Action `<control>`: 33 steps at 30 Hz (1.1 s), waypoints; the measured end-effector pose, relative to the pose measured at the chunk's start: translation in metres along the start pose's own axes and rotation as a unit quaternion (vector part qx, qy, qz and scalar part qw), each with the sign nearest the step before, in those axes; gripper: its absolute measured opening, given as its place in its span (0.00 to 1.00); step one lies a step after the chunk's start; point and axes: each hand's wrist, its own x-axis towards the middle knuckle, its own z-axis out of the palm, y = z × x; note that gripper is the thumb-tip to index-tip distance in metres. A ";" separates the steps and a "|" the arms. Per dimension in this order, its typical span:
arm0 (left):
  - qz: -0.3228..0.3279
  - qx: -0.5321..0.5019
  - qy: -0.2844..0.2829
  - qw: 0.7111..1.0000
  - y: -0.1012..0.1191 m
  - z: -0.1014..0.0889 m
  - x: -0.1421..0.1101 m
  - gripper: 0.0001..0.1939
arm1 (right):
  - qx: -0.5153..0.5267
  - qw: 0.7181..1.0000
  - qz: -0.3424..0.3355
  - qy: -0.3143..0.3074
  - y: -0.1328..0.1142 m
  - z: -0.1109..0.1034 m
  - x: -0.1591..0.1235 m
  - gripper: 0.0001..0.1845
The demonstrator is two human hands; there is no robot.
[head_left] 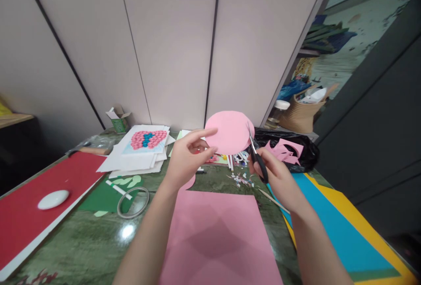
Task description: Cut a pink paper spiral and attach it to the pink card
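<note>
both arms reaching fwd, L hand (194, 153) raised w/ thumb + fingers pinching, R hand (271, 171) slightly lower, fingers curled, wrists bare btw

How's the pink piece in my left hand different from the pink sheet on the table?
The piece is rounded; the sheet has straight edges. The piece is held up in your left hand, scissors at its right; the sheet lies on the table. The sheet looks larger than the piece. Both are pink.
</note>
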 end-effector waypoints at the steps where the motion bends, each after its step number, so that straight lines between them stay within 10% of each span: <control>1: -0.002 -0.001 0.001 1.000 0.001 0.000 0.000 0.17 | -0.003 1.000 0.001 0.000 0.000 0.000 0.000 0.07; 33: 0.048 0.039 0.067 0.996 -0.004 -0.006 0.003 0.13 | 0.004 1.000 -0.004 -0.012 0.001 -0.001 -0.001 0.06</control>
